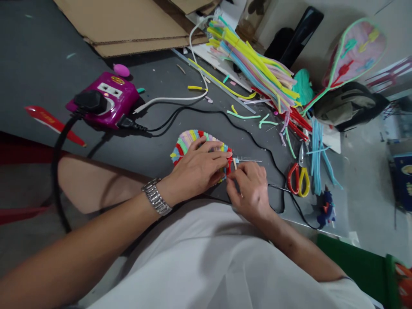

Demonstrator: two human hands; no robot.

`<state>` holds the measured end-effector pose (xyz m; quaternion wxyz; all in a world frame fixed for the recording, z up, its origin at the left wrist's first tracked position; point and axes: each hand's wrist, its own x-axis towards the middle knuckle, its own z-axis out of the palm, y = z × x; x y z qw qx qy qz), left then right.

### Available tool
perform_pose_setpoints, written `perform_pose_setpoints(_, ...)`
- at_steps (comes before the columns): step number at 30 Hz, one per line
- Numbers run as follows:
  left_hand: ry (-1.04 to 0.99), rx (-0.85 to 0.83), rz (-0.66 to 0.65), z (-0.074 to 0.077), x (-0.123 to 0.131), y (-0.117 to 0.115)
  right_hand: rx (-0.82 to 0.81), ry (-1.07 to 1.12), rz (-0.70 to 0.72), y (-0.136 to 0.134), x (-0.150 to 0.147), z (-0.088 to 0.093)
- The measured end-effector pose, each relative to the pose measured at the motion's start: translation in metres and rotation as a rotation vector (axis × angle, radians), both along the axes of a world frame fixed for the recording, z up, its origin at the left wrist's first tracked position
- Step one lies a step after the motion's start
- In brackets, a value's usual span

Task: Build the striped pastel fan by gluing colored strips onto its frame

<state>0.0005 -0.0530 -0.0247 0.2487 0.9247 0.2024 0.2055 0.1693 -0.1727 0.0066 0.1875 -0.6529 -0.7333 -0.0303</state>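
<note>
A round, striped mat of many-coloured pipe cleaners (186, 139) lies on the grey table in front of me. My left hand (202, 165) is laid over it, fingers reaching across to its right edge and holding it; much of the mat is hidden beneath. At that edge, my right hand (249, 184) has thumb and index finger pinched on a red pipe cleaner (229, 165). A short pale strip (234, 163) and thin wire ends (252, 160) stick out beside the right fingers.
Red-and-yellow-handled scissors (298, 178) and blue pipe cleaners (317, 159) lie to the right. Behind is a big bundle of pipe cleaners (254, 60). A purple power socket (106, 98) stands left, its black cord (225, 113) crossing the table. Cardboard (135, 25) lies at the back.
</note>
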Motion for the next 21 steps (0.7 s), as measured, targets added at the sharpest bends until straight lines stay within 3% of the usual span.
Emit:
perform_pose_setpoints(5, -0.034, -0.02, 0.003, -0.002, 0.001, 0.0, 0.097, -0.042, 0.107, 0.005, 0.008, -0.008)
perform_pose_setpoints(12, -0.043, -0.009, 0.003, 0.003, 0.001, 0.0, 0.125, 0.025, 0.135, 0.017, 0.02, -0.022)
perform_pose_setpoints(21, 0.017, -0.038, -0.011, 0.009, 0.002, 0.003, 0.126, 0.357, 0.052, -0.01, 0.033, -0.01)
